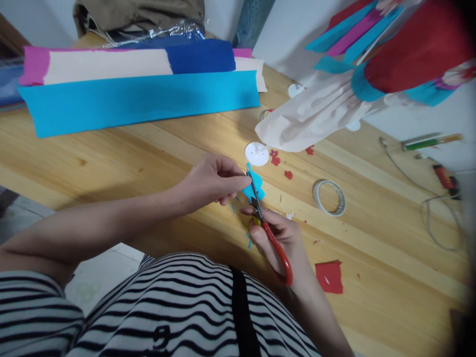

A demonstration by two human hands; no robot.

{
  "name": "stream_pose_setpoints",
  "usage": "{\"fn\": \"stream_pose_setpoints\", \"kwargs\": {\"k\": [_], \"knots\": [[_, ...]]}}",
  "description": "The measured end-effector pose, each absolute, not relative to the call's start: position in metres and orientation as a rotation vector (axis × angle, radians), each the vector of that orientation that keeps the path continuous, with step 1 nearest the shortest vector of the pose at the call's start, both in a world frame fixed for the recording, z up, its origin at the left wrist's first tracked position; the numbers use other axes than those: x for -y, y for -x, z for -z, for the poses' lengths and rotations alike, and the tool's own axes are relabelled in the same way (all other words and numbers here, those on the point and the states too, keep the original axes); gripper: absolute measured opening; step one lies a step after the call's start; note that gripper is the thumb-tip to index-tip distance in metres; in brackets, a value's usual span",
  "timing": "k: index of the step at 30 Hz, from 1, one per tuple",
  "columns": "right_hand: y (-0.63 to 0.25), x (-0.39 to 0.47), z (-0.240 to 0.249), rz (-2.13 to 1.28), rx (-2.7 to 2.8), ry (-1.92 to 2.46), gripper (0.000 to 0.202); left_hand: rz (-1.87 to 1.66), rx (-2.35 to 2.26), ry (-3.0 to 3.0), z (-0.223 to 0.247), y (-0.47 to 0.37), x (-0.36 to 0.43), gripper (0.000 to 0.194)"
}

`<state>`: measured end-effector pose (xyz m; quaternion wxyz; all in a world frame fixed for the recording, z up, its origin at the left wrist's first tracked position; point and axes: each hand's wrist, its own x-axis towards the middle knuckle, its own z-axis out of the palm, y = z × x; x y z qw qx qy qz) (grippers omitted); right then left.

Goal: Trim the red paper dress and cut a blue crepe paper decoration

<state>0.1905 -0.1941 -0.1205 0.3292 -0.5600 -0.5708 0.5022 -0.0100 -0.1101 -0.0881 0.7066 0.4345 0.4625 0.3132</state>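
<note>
My left hand (219, 178) pinches a small light-blue paper piece (257, 186) near the middle of the view. Wrapped round the red-handled scissors (274, 245), my right hand (280, 238) holds them from the right. Their dark blades point up and away from me and lie across the blue piece beside my left fingertips. Something small and yellow shows by the scissors' pivot, partly hidden by my right fingers. Thin blue scraps (249, 241) lie on the wood below the hands.
Folded light-blue paper (145, 101) lies at the back left. A white round base (256, 153) and a paper figure in a red and cream dress (308, 124) stand behind. Rightward are a tape roll (329, 198), red square (329, 276), red flowers (275, 161) and a cable (427, 213).
</note>
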Motion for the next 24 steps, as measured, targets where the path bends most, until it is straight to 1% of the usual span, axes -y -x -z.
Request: {"fn": "stream_pose_setpoints", "kwargs": {"k": [4, 11, 20, 24], "knots": [[-0.1915, 0.1934, 0.1214, -1.293, 1.492, 1.432, 0.037, -0.697, -1.032, -0.954, 0.0857, 0.0073, 0.1105, 0.033], [-0.1919, 0.1941, 0.1209, -1.287, 1.485, 1.443, 0.031, -0.690, -1.027, -0.936, 0.0849, 0.0072, 0.1105, 0.030], [-0.1920, 0.1932, 0.1205, -1.289, 1.521, 1.450, 0.038, -0.680, -1.009, -0.929, 0.0848, 0.0066, 0.1113, 0.030], [-0.1913, 0.1932, 0.1206, -1.288, 1.515, 1.440, 0.037, -0.677, -1.003, -0.935, 0.0860, 0.0069, 0.1113, 0.031]]}}
